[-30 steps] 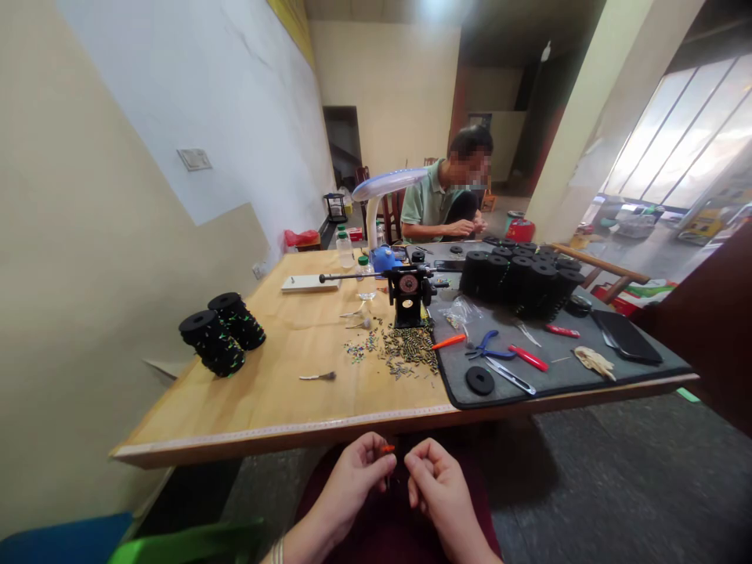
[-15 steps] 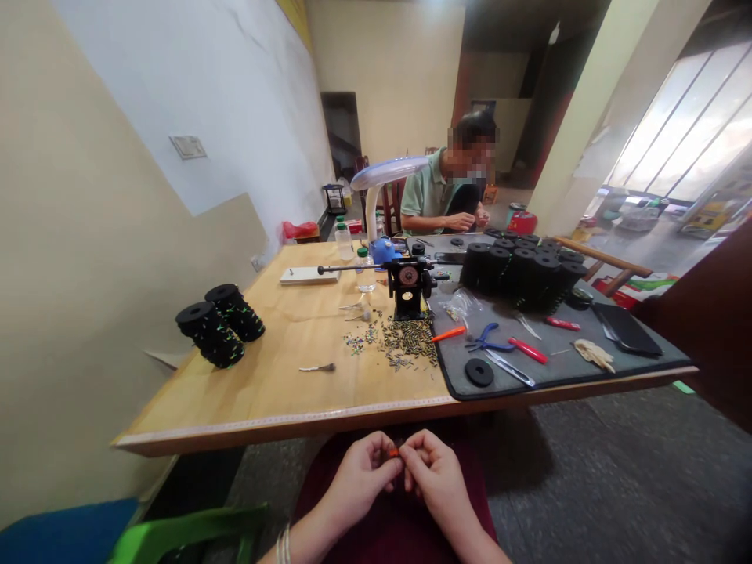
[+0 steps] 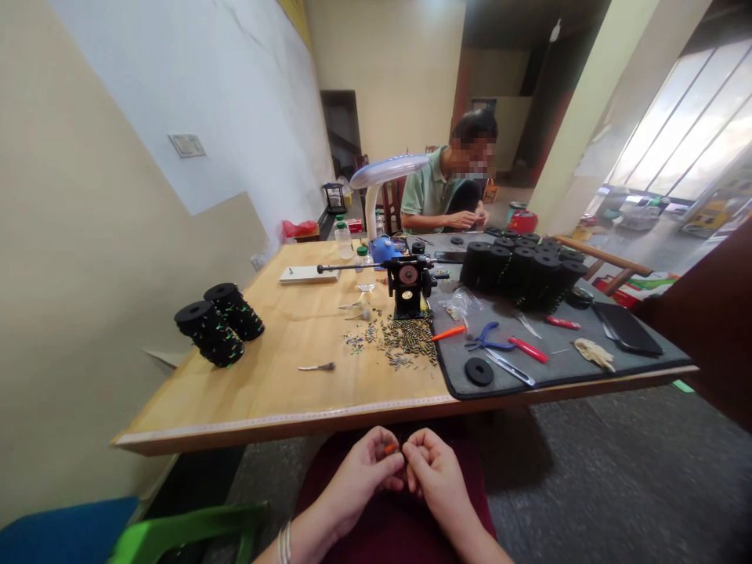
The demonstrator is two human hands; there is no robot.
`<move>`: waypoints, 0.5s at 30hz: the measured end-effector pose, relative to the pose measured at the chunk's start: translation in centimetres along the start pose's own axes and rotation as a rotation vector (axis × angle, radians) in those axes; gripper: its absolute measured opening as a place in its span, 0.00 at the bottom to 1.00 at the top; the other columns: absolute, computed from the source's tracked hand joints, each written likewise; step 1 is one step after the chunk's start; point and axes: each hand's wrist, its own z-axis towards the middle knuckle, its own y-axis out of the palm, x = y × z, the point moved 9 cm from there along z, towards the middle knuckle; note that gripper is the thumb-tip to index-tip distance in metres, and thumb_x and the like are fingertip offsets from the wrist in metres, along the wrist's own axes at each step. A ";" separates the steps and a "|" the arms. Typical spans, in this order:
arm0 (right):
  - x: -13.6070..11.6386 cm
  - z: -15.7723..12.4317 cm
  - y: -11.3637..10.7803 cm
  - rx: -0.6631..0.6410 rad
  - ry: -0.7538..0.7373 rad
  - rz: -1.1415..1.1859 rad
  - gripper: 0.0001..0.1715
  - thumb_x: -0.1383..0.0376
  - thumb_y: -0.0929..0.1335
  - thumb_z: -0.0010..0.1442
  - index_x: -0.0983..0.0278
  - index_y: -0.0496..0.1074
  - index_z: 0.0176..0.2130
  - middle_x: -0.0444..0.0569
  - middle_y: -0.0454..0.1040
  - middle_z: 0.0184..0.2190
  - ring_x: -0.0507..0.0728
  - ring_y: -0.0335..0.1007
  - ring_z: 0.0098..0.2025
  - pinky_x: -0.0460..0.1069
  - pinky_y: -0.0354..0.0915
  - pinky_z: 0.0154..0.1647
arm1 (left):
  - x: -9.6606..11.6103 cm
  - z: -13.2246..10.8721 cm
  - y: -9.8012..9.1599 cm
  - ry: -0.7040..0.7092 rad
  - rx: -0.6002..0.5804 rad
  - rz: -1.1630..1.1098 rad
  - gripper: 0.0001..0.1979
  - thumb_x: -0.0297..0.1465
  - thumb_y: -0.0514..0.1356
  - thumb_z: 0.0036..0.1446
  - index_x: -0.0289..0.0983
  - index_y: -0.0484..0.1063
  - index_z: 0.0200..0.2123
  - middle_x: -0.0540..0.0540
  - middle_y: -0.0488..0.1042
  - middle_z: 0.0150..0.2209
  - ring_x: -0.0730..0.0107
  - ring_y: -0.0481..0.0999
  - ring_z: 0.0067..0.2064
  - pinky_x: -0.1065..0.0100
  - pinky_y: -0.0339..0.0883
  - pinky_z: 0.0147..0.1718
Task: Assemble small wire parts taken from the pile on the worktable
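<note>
A small orange piece [image 3: 389, 449] shows between the fingers of my left hand [image 3: 371, 468], which is closed around it. What kind of thing it is cannot be made out. My right hand [image 3: 433, 468] is closed in a pinch right beside the left, fingertips nearly meeting. Anything between its fingers is too small or hidden to name. Both hands are held over my lap, just below the table's front edge. Nearest on the tabletop lies a heap of small dark and gold pieces [image 3: 411, 338], in front of a black winding device with a dial [image 3: 407, 276].
Stacks of black foam spools [image 3: 217, 337] stand at the left, more spools [image 3: 544, 278] at the right. On the grey mat [image 3: 558, 377] lie pliers [image 3: 489, 337], a utility knife [image 3: 510, 368] and a phone [image 3: 627, 327]. A co-worker [image 3: 432, 192] sits across, beyond a desk lamp [image 3: 388, 169].
The orange piece has shifted slightly left and up, deeper into my left hand's fingers, away from the right fingertips. Both hands otherwise stay nearly in place.
</note>
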 end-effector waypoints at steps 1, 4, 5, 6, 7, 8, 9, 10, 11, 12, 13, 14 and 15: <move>0.0 0.0 0.0 0.001 0.008 0.010 0.26 0.44 0.69 0.49 0.63 0.62 0.26 0.34 0.60 0.09 0.44 0.48 0.11 0.40 0.45 0.13 | -0.2 0.0 0.1 -0.017 -0.012 -0.027 0.15 0.34 0.68 0.45 0.35 0.66 0.32 0.52 0.72 0.27 0.74 0.74 0.26 0.73 0.67 0.26; -0.1 0.0 0.0 0.002 0.026 0.024 0.26 0.44 0.69 0.48 0.63 0.62 0.26 0.34 0.61 0.09 0.44 0.48 0.11 0.40 0.45 0.13 | -0.7 0.0 0.2 -0.041 -0.039 -0.054 0.13 0.35 0.67 0.48 0.34 0.67 0.31 0.49 0.73 0.27 0.73 0.75 0.27 0.72 0.67 0.28; 0.0 0.0 -0.1 0.004 0.032 0.020 0.27 0.44 0.69 0.48 0.63 0.62 0.26 0.34 0.61 0.09 0.44 0.48 0.11 0.41 0.45 0.13 | -0.8 0.0 0.1 -0.039 -0.038 -0.051 0.13 0.35 0.67 0.48 0.34 0.67 0.30 0.49 0.73 0.26 0.73 0.75 0.27 0.72 0.66 0.28; 0.0 0.0 -0.1 0.007 0.039 0.012 0.26 0.44 0.69 0.48 0.63 0.62 0.26 0.34 0.61 0.09 0.44 0.48 0.11 0.41 0.44 0.13 | -0.8 0.1 0.0 -0.037 -0.032 -0.046 0.13 0.35 0.67 0.48 0.34 0.67 0.29 0.49 0.73 0.26 0.74 0.74 0.26 0.72 0.66 0.27; 0.1 0.0 -0.2 0.012 0.045 0.002 0.26 0.44 0.69 0.48 0.63 0.62 0.26 0.34 0.61 0.09 0.44 0.47 0.11 0.41 0.44 0.12 | -0.9 0.2 -0.2 -0.033 -0.019 -0.038 0.13 0.35 0.67 0.48 0.34 0.67 0.28 0.50 0.73 0.25 0.74 0.74 0.26 0.73 0.66 0.27; 0.2 0.0 -0.3 0.016 0.051 -0.006 0.26 0.43 0.69 0.48 0.63 0.62 0.26 0.34 0.61 0.09 0.44 0.47 0.11 0.41 0.44 0.12 | -0.9 0.3 -0.4 -0.031 -0.003 -0.030 0.13 0.34 0.67 0.47 0.33 0.67 0.28 0.50 0.72 0.25 0.74 0.73 0.26 0.73 0.66 0.27; 0.2 0.0 -0.5 0.024 0.055 -0.013 0.26 0.43 0.69 0.48 0.63 0.62 0.26 0.34 0.61 0.09 0.44 0.47 0.11 0.41 0.44 0.12 | -0.9 0.4 -0.6 -0.031 0.013 -0.022 0.12 0.34 0.67 0.47 0.33 0.68 0.28 0.50 0.72 0.24 0.75 0.73 0.26 0.73 0.66 0.26; 0.2 -0.1 -0.6 0.031 0.057 -0.020 0.26 0.44 0.69 0.48 0.63 0.62 0.26 0.35 0.62 0.09 0.44 0.47 0.11 0.41 0.44 0.12 | -0.8 0.5 -0.8 -0.030 0.030 -0.015 0.12 0.34 0.67 0.46 0.33 0.68 0.28 0.50 0.72 0.24 0.75 0.73 0.26 0.74 0.65 0.26; 0.2 -0.2 -0.8 0.038 0.060 -0.028 0.26 0.44 0.68 0.48 0.63 0.62 0.26 0.35 0.62 0.09 0.44 0.47 0.11 0.41 0.44 0.12 | -0.8 0.6 -1.0 -0.030 0.047 -0.007 0.12 0.34 0.67 0.46 0.33 0.68 0.27 0.51 0.71 0.24 0.75 0.73 0.26 0.74 0.65 0.26; 0.2 -0.3 -0.8 0.042 0.062 -0.037 0.26 0.44 0.68 0.49 0.63 0.61 0.26 0.35 0.62 0.09 0.44 0.47 0.11 0.41 0.44 0.12 | -0.7 0.6 -1.1 -0.028 0.062 0.003 0.12 0.34 0.67 0.46 0.33 0.68 0.27 0.51 0.71 0.24 0.75 0.73 0.26 0.74 0.65 0.26; 0.1 -0.5 -0.9 0.041 0.063 -0.047 0.26 0.44 0.68 0.49 0.63 0.61 0.26 0.35 0.63 0.09 0.44 0.47 0.11 0.41 0.44 0.12 | -0.7 0.6 -1.3 -0.026 0.076 0.014 0.12 0.34 0.67 0.45 0.33 0.68 0.27 0.51 0.71 0.24 0.75 0.72 0.26 0.74 0.65 0.25; 0.1 -0.6 -0.8 0.035 0.065 -0.058 0.26 0.44 0.68 0.50 0.63 0.61 0.25 0.35 0.63 0.09 0.44 0.46 0.10 0.41 0.43 0.12 | -0.6 0.6 -1.4 -0.022 0.087 0.026 0.12 0.34 0.67 0.45 0.33 0.69 0.27 0.51 0.71 0.24 0.75 0.72 0.26 0.74 0.65 0.25; 0.0 -0.7 -0.7 0.023 0.068 -0.068 0.26 0.44 0.67 0.50 0.62 0.61 0.25 0.35 0.63 0.09 0.44 0.46 0.10 0.41 0.43 0.12 | -0.5 0.6 -1.5 -0.017 0.096 0.036 0.12 0.34 0.67 0.45 0.33 0.69 0.27 0.51 0.71 0.24 0.75 0.72 0.26 0.74 0.64 0.25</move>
